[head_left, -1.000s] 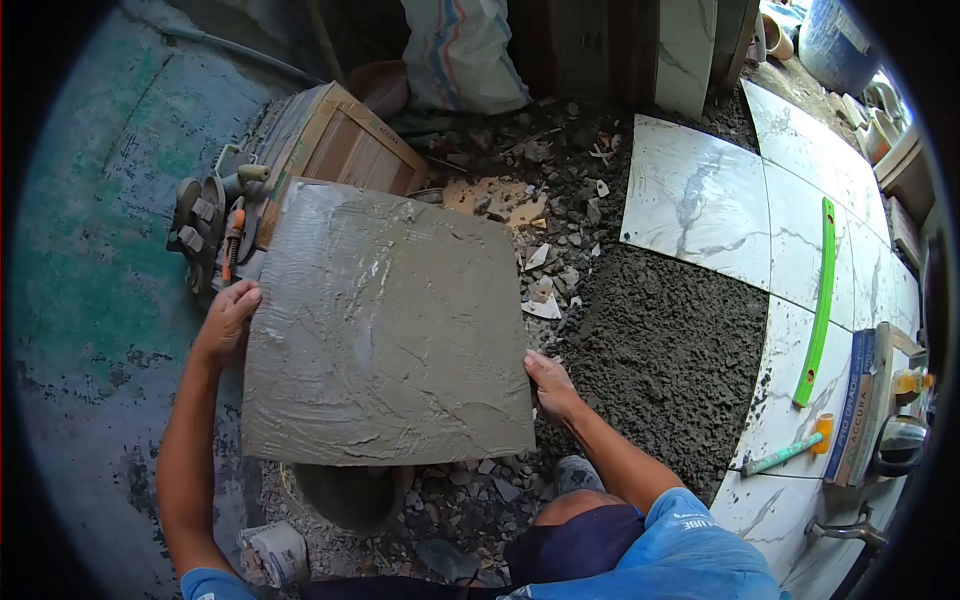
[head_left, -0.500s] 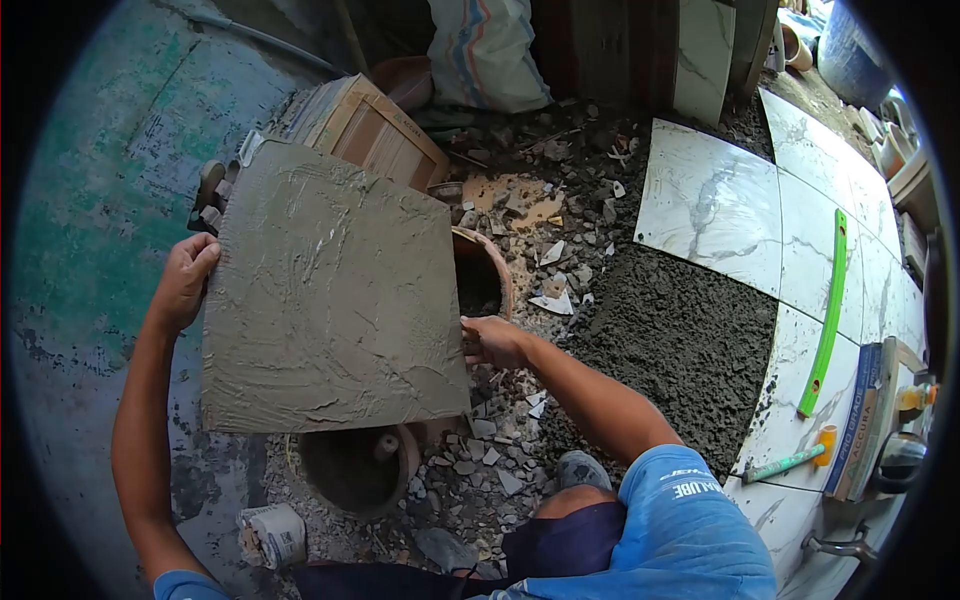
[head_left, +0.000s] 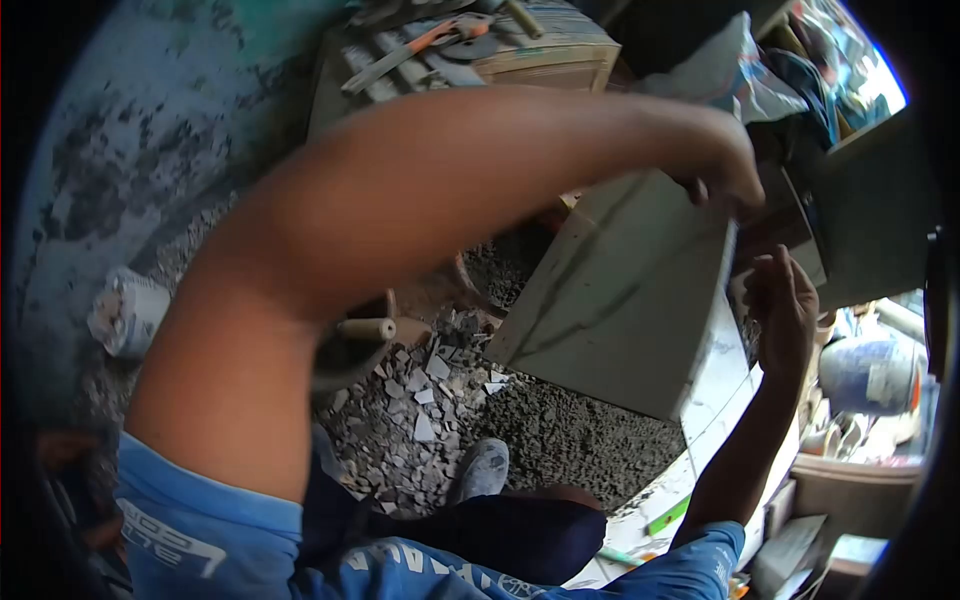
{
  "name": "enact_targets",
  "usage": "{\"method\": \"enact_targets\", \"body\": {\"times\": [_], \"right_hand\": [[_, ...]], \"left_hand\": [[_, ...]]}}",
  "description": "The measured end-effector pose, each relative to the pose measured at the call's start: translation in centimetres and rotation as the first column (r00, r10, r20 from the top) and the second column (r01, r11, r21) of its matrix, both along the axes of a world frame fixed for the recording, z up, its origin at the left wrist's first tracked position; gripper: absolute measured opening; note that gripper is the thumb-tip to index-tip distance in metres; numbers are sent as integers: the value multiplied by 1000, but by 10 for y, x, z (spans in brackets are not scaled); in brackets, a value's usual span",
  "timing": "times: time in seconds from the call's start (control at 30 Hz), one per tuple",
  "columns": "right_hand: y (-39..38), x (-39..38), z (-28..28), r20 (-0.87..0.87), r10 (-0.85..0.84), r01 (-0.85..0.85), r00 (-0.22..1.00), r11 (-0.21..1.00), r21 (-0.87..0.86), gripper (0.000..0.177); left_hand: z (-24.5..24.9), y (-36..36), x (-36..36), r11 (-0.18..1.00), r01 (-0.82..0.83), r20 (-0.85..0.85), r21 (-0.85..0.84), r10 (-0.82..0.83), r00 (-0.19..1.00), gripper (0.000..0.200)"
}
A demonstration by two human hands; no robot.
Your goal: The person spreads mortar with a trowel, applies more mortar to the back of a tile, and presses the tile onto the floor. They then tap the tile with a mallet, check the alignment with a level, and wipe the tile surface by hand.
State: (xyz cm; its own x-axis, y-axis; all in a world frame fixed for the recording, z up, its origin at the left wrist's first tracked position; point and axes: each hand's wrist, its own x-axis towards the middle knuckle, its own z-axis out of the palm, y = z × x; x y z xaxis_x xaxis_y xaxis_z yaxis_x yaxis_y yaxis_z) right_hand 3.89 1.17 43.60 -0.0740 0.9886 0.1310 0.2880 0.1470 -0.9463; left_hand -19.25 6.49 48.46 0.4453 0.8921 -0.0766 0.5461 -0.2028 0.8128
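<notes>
A large square tile (head_left: 625,290) with grey veins is tilted over the mortar bed (head_left: 585,435), its smooth face towards me. My left hand (head_left: 722,160) reaches across my view and has its bent fingers around the tile's upper right corner; motion blurs it. Just right of that edge is my right hand (head_left: 787,310), fingers pointing up and partly apart, seemingly clear of the tile. The tile's coated back is hidden from me. Broken tile pieces (head_left: 425,395) lie on the ground left of the mortar bed.
A cardboard box (head_left: 550,65) with tools on it stands at the back. A trowel handle (head_left: 367,329) sticks out of a bucket below my left arm. On the left is a white tub (head_left: 130,310). A green level (head_left: 668,517) lies on laid tiles near my right arm.
The tile has turned from its mortar-coated back to its veined face and moved right, over the mortar bed. My left arm has swung across to the right; my right hand has moved up and right.
</notes>
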Motion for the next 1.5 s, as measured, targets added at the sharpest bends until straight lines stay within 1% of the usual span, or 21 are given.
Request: {"method": "enact_targets", "body": {"times": [0.03, 0.13, 0.17, 0.37, 0.47, 0.67, 0.77, 0.83, 0.9, 0.93, 0.97, 1.0, 1.03, 1.07, 1.1, 1.13, 1.17, 1.23, 1.3, 1.4, 1.5], "right_hand": [[4, -2, 10, 21, -11, 11, 1000, 1000, 7, 37], [0, -17, 34, 176, -92, 94, 980, 996, -3, 41], [-2, -21, 41, 197, -90, 92, 976, 996, -3, 41], [-12, -39, 56, 525, -51, 62, 850, 998, -3, 36], [-11, -52, 58, 600, -33, 41, 799, 999, -1, 36], [-11, -72, 63, 705, -21, 45, 709, 999, -17, 36], [-13, -77, 66, 689, -29, 74, 724, 997, -36, 38], [-14, -87, 69, 834, -48, 30, 549, 999, 38, 40], [-11, -80, 68, 885, -26, -113, 465, 990, 88, 38], [-8, -76, 69, 888, -20, -137, 460, 986, 94, 38], [-5, -73, 67, 892, -20, -159, 451, 982, 102, 37], [-10, -82, 71, 888, -17, -98, 459, 993, 70, 36], [-7, -82, 69, 908, -57, -50, 414, 995, 85, 35], [-10, -90, 74, 907, -19, 15, 420, 1000, 14, 34], [-5, -90, 71, 955, -65, -76, 290, 993, 90, 36], [-6, -97, 76, 959, -40, 33, 281, 999, 32, 26], [-12, -114, 96, 921, 34, 148, 389, 984, -99, 31], [-32, -121, 99, 923, -59, 231, 380, 972, -33, 30], [-36, -139, 88, 929, -100, 267, 356, 964, 1, 28], [-43, -157, 77, 936, -134, 290, 327, 956, 35, 26], [-67, -140, 86, 938, -172, 282, 301, 956, 85, 24]], "left_hand": [[-12, 16, 17, 995, 97, 48, 34, -99, 994, 47], [-9, 20, 49, 947, 296, -375, 124, -231, 898, 37], [-16, 23, 54, 970, 212, -224, 121, -181, 958, 38], [-21, 33, 43, 951, 278, -220, 137, -244, 945, 37], [-20, 32, 25, 977, 207, -18, 51, -206, 978, 39], [-33, 54, 27, 854, 483, -32, 194, -486, 873, 45], [-33, 34, 9, 970, 244, 173, 23, -244, 954, 59], [-47, 30, -19, 981, 188, 389, -47, -155, 908, 64], [-95, 59, -42, 993, -54, 296, -101, 81, 952, 65], [-145, 71, -56, 983, -28, 319, -180, 86, 944, 63], [-201, 79, -78, 944, 83, 72, 318, -111, 991, 52], [-244, 81, -85, 993, 2, -19, -117, -5, 1000, 46], [-312, 73, -86, 994, -97, 170, -53, 105, 980, 50], [-354, 79, -92, 919, -143, -121, -368, 105, 987, 45], [-373, 60, -88, 784, -205, 53, -586, 290, 956, 40], [-383, 44, -78, 637, -260, 92, -726, 464, 881, 33], [-401, 40, -77, 519, -139, 181, -843, 518, 836, 33], [-411, 30, -68, 579, -141, 166, -803, 444, 880, 32], [-450, 43, -70, 465, 72, 328, -882, 498, 803, 33], [-440, 38, -65, 419, 141, 387, -897, 592, 707, 33], [-400, 22, -65, 455, 70, 324, -888, 508, 798, 32]]}}
